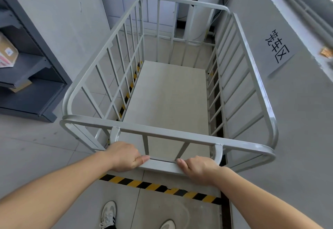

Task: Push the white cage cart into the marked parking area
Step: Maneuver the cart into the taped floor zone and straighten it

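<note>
The white cage cart stands in front of me, its barred sides rising around an empty pale floor panel. My left hand and my right hand both grip the cart's near handle bar, a hand's width apart. Yellow-and-black hazard tape runs across the floor just under the handle, in front of my shoes. A second tape strip runs along the cart's left side, seen through the bars. The cart body lies beyond the near tape line, beside the right wall.
A grey wall with a paper sign in black characters runs close along the cart's right side. A dark metal shelf unit holding a box stands at left. A white cabinet with bottles and a yellow crate is ahead.
</note>
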Demonstrator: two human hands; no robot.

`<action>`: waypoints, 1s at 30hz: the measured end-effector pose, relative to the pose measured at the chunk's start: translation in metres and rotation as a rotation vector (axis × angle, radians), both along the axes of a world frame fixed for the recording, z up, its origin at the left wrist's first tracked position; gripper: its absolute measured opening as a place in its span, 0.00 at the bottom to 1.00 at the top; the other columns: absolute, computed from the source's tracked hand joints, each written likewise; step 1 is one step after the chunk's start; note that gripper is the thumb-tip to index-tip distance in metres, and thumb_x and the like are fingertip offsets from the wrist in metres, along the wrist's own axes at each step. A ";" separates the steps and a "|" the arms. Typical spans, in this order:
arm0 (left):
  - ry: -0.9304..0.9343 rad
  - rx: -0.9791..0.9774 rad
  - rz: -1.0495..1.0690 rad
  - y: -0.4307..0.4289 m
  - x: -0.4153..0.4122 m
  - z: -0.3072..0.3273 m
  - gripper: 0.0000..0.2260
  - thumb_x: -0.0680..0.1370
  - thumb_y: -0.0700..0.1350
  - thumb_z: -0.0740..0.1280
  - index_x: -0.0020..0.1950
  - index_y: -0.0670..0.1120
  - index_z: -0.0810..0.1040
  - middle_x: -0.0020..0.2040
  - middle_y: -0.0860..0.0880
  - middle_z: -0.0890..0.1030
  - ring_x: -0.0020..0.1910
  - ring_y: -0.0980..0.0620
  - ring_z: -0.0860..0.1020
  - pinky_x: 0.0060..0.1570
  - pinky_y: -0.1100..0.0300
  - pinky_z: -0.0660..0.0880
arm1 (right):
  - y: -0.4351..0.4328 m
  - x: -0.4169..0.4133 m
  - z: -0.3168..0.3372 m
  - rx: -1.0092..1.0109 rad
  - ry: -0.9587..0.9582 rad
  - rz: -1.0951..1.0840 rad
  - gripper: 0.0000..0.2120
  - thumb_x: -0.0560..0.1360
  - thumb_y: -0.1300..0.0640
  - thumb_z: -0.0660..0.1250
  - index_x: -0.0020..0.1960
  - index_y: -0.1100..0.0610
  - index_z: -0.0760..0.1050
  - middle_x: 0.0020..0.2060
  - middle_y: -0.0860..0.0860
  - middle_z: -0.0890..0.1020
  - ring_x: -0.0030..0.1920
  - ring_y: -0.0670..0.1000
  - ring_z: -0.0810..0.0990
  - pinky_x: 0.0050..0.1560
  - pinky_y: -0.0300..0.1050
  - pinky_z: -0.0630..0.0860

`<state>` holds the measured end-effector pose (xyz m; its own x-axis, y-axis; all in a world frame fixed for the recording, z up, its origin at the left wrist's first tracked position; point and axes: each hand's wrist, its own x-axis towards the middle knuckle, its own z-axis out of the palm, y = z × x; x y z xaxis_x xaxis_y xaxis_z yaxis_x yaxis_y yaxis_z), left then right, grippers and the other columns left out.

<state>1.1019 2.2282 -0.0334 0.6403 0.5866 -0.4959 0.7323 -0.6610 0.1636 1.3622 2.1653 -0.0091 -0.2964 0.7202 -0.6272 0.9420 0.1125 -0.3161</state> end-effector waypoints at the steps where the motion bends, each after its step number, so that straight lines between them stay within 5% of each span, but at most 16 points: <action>1: 0.002 0.001 0.008 0.001 0.000 0.000 0.38 0.68 0.71 0.31 0.35 0.46 0.71 0.29 0.51 0.69 0.28 0.53 0.67 0.35 0.56 0.72 | 0.001 0.000 -0.001 -0.001 0.001 0.001 0.27 0.79 0.37 0.39 0.35 0.51 0.66 0.31 0.51 0.72 0.34 0.53 0.72 0.39 0.48 0.69; 6: 0.021 0.007 0.040 0.002 0.000 0.003 0.32 0.76 0.67 0.38 0.35 0.46 0.70 0.29 0.50 0.68 0.28 0.52 0.66 0.40 0.53 0.75 | 0.001 0.000 -0.002 -0.015 0.004 -0.003 0.23 0.79 0.38 0.40 0.36 0.46 0.65 0.33 0.50 0.72 0.40 0.56 0.76 0.43 0.50 0.72; 11: 0.043 0.005 0.018 0.002 0.000 0.005 0.39 0.67 0.72 0.31 0.35 0.46 0.70 0.30 0.49 0.70 0.29 0.51 0.68 0.39 0.54 0.74 | 0.000 -0.002 -0.001 0.002 -0.006 0.004 0.18 0.81 0.40 0.40 0.40 0.42 0.64 0.33 0.49 0.71 0.42 0.56 0.75 0.47 0.50 0.73; 13: 0.059 -0.009 -0.006 0.002 0.000 0.006 0.41 0.67 0.71 0.29 0.35 0.44 0.72 0.31 0.48 0.72 0.30 0.50 0.70 0.41 0.52 0.75 | -0.001 -0.003 -0.001 -0.001 -0.012 -0.007 0.17 0.81 0.40 0.40 0.49 0.41 0.67 0.35 0.49 0.72 0.43 0.55 0.75 0.48 0.50 0.73; 15: 0.086 0.005 -0.072 0.005 0.001 0.008 0.43 0.71 0.70 0.31 0.39 0.43 0.76 0.34 0.46 0.76 0.33 0.49 0.74 0.41 0.52 0.74 | 0.000 -0.003 -0.003 -0.005 -0.023 -0.016 0.26 0.80 0.39 0.40 0.58 0.48 0.72 0.36 0.50 0.73 0.42 0.54 0.74 0.46 0.49 0.72; 20: 0.176 0.057 -0.150 0.015 0.004 0.020 0.32 0.78 0.66 0.42 0.41 0.45 0.76 0.40 0.47 0.79 0.41 0.47 0.76 0.47 0.50 0.74 | -0.004 -0.005 -0.004 0.015 -0.050 -0.071 0.31 0.79 0.37 0.40 0.52 0.54 0.76 0.34 0.48 0.74 0.39 0.52 0.75 0.43 0.47 0.71; 24: 0.059 0.010 -0.065 0.011 0.000 0.029 0.21 0.81 0.59 0.49 0.42 0.47 0.73 0.38 0.52 0.73 0.41 0.49 0.73 0.48 0.52 0.72 | -0.008 -0.009 0.000 0.041 -0.100 -0.097 0.29 0.80 0.38 0.41 0.50 0.54 0.75 0.40 0.54 0.79 0.42 0.54 0.78 0.45 0.49 0.74; 30: -0.041 0.052 0.026 0.019 -0.036 0.042 0.08 0.81 0.46 0.56 0.51 0.49 0.75 0.47 0.53 0.74 0.48 0.53 0.72 0.51 0.55 0.73 | -0.014 -0.021 0.007 0.162 -0.190 -0.041 0.18 0.82 0.48 0.46 0.60 0.51 0.72 0.44 0.54 0.79 0.45 0.56 0.78 0.48 0.52 0.77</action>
